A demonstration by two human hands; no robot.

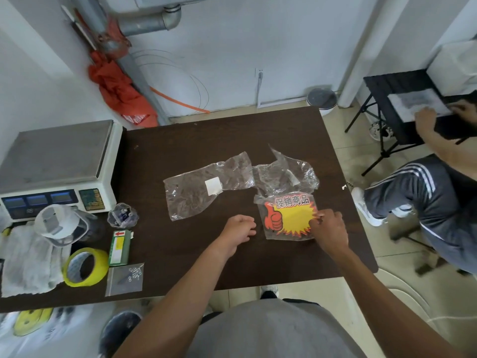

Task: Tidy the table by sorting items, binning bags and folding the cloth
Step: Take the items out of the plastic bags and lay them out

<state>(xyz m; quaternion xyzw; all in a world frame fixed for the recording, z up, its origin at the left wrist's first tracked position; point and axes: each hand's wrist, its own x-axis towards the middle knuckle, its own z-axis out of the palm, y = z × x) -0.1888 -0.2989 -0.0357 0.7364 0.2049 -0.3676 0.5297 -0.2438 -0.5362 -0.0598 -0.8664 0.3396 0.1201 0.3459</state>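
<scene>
On the dark brown table lie two empty clear plastic bags: a flat one with a white label and a crumpled one to its right. Just in front of the crumpled bag lies a clear bag holding a yellow and red starburst sign with a thumbs-up. My right hand pinches that bag's right edge. My left hand rests on the table left of it, fingers curled, nothing in it. A white cloth lies crumpled at the table's left front.
At the left stand a weighing scale, a clear lidded container, a small jar of bits, a green box, yellow tape and a zip bag of screws. A dark bin sits below the table. Another person sits at the right.
</scene>
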